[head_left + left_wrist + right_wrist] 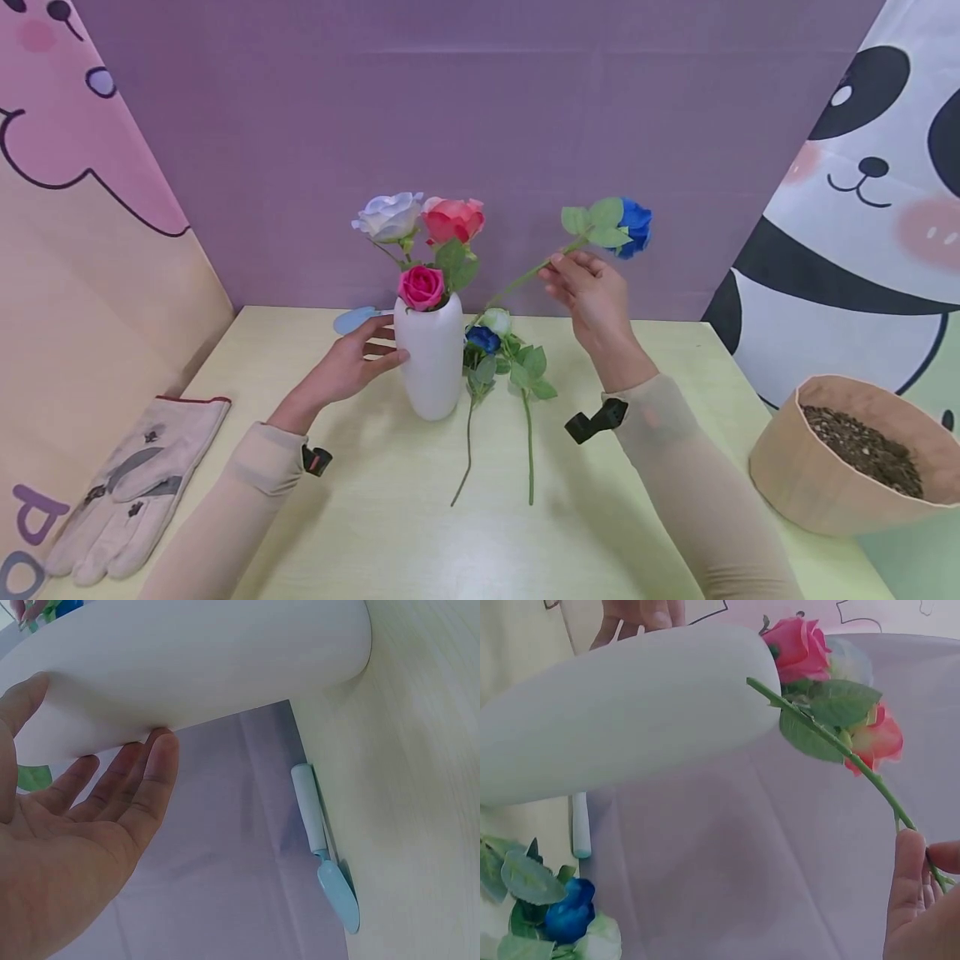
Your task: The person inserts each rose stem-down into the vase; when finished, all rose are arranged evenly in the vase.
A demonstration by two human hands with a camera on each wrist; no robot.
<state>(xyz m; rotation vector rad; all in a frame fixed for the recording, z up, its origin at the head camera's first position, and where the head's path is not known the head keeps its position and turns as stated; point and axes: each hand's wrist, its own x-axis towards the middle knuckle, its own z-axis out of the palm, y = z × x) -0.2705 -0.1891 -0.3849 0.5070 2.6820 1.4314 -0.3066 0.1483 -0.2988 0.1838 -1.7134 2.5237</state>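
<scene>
Three roses already stand in the white vase [429, 354], which the left hand [351, 367] steadies with straight fingers. The right hand [588, 292] pinches the blue rose's stem [525, 277], its tip near the vase mouth but not yet in; two more flowers [495, 350] lie on the table [375, 517] beside the vase.

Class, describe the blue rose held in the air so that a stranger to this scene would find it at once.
Start at the white ceramic vase in the middle of the pale yellow table, steadied by the left hand. To its right, the right hand pinches a long green stem. At its raised tip is the blue rose, unlike the smaller blue bloom lying on the table.
</scene>
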